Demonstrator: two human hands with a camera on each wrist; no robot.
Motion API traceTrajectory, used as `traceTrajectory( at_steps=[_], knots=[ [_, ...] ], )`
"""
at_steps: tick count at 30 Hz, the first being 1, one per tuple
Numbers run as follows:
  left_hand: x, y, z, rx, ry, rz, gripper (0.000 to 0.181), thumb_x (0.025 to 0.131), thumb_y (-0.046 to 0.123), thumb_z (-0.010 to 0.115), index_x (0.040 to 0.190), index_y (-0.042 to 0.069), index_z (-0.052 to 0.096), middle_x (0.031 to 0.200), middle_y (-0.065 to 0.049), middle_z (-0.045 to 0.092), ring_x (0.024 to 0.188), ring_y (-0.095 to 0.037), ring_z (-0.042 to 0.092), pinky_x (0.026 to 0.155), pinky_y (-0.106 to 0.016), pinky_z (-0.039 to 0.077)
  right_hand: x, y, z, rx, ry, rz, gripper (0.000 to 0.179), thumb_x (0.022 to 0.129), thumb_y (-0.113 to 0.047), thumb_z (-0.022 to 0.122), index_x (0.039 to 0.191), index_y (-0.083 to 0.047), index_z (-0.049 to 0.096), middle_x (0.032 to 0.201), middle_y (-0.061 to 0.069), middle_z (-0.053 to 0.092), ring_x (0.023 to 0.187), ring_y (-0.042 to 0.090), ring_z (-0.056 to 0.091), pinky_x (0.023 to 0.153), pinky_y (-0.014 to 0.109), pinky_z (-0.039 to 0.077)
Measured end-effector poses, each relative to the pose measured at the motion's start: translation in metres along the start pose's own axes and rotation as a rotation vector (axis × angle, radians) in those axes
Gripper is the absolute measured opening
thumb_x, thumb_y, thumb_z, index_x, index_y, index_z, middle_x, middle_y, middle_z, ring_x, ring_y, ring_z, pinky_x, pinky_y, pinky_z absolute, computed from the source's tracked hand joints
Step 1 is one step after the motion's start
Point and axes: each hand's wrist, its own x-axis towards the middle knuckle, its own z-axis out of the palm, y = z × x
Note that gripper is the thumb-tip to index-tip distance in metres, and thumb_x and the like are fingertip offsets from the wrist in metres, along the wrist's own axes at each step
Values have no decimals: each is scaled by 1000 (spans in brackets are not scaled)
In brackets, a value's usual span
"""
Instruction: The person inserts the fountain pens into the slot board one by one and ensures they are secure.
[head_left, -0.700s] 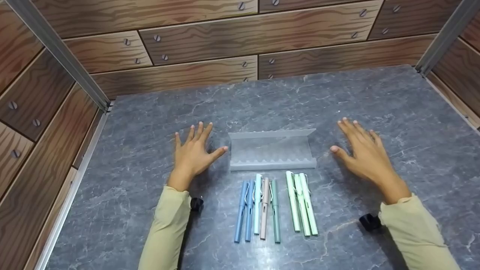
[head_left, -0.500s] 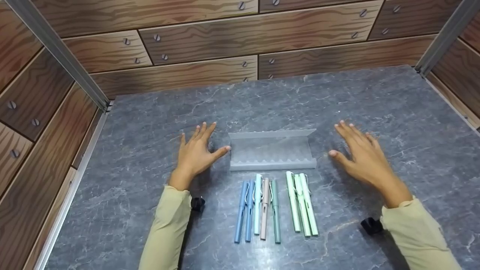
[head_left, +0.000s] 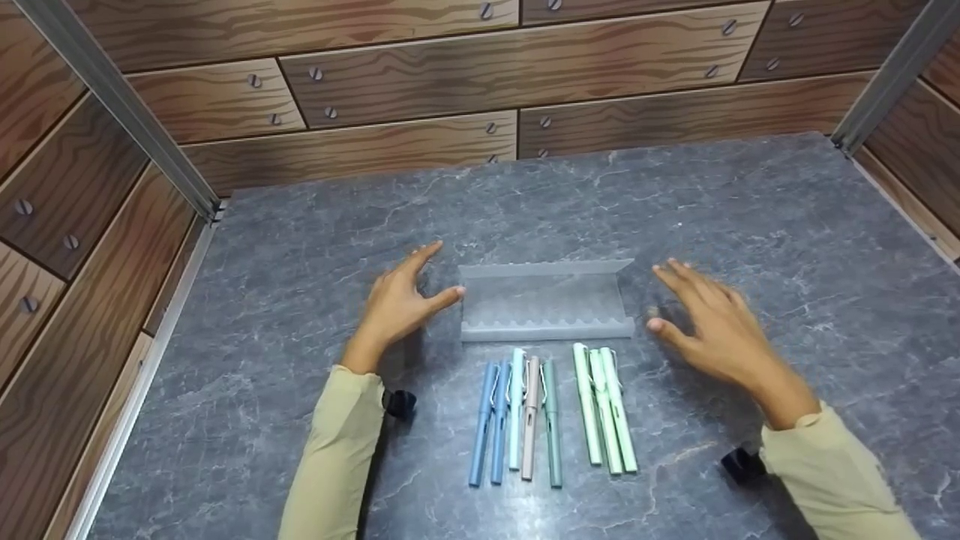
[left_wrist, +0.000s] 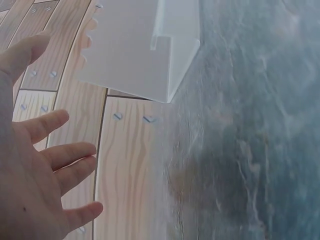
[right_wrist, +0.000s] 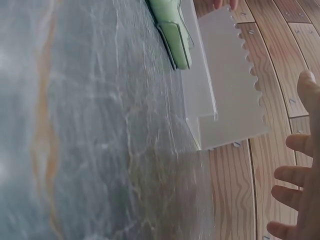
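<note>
A translucent plastic pen tray with scalloped edges sits on the table between the hands. My left hand is beside its left end, thumb tip close to the edge; I cannot tell whether it touches. In the left wrist view the fingers are spread, holding nothing. To the right of the tray my right hand hovers with extended fingers, apart from it. Below the tray lie capped pens: two blue pens, an aqua pen, a greyish-brown pen, a dark green pen and three light green pens.
The grey marbled tabletop stretches around the tray and pens. Walls with a wood-plank pattern rise at the back and sides, with metal posts at the corners.
Both hands have moved inward toward the tray, the left one to the right and the right one to the left and slightly nearer. The tray and pens stay in place.
</note>
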Motion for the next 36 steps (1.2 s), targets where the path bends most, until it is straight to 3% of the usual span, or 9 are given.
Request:
traceTrajectory(
  at_steps=[6,16,23,26,29,33,36],
  knots=[
    [4,-2,2,-94,-17,-39,77,81,57,69,147,32,39,152,-2,41,137,-32,42,108,-54,38,-1,-5,5,32,-55,-20,63,95,-39,58,148,-13,36,149,21,39,135,45,35,107,67,22],
    [11,-4,7,-235,-36,-51,71,82,47,72,143,23,47,150,-6,44,140,-29,38,111,-50,36,-7,-15,14,106,-162,-21,61,94,-40,59,146,-14,40,143,21,45,132,45,39,105,72,21],
    [15,-2,10,-309,-52,-51,68,84,41,73,141,16,48,148,-8,45,140,-29,37,113,-49,33,-12,-17,21,122,-180,-62,59,91,-39,63,142,-15,45,137,18,51,126,45,46,98,71,34],
    [17,-1,11,-337,-47,-35,66,84,36,74,140,13,49,147,-10,47,139,-30,38,113,-49,33,-14,-17,22,136,-190,-76,59,90,-39,65,140,-15,48,128,15,56,119,40,52,93,66,42],
    [18,-1,13,-367,-42,-20,64,84,31,74,139,10,50,145,-13,48,137,-32,39,112,-50,34,-15,-18,22,172,-215,-82,60,88,-42,67,139,-16,49,116,8,59,104,28,57,84,52,50],
    [19,-3,15,-407,-42,-21,62,84,29,75,138,9,52,143,-13,50,134,-33,42,109,-50,38,-16,-18,23,222,-267,-71,63,86,-46,67,139,-18,49,107,2,58,90,14,54,75,33,49],
    [20,-5,17,-427,-51,-24,60,84,28,74,137,9,53,141,-15,51,132,-34,43,107,-50,40,-16,-18,23,245,-299,-64,66,83,-48,69,139,-19,49,104,-1,57,86,10,53,74,28,49]
  ],
)
